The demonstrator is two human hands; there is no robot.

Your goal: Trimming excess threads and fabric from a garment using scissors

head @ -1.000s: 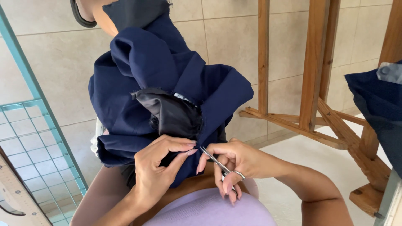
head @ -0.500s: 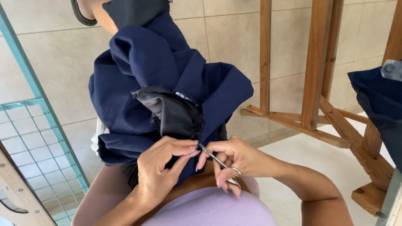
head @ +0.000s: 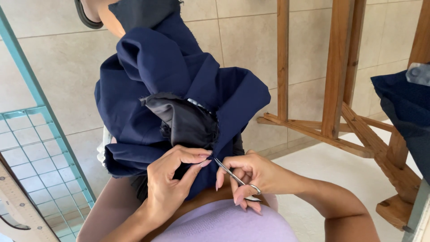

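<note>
Against the tiled wall (head: pixel 53 62), the left hand (head: pixel 172 179) pinches navy cloth (head: pixel 174 76) beside scissors (head: pixel 235 178) (right hand's (head: pixel 253 177) grip pressed together).

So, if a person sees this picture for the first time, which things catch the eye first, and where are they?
The big bunch of navy blue fabric fills the middle, with a dark grey lining showing at its centre. Just below it, the left hand pinches the cloth while the right hand holds small silver scissors with their tips at the pinched spot. A wooden frame stands on the tiled floor to the right.
</note>
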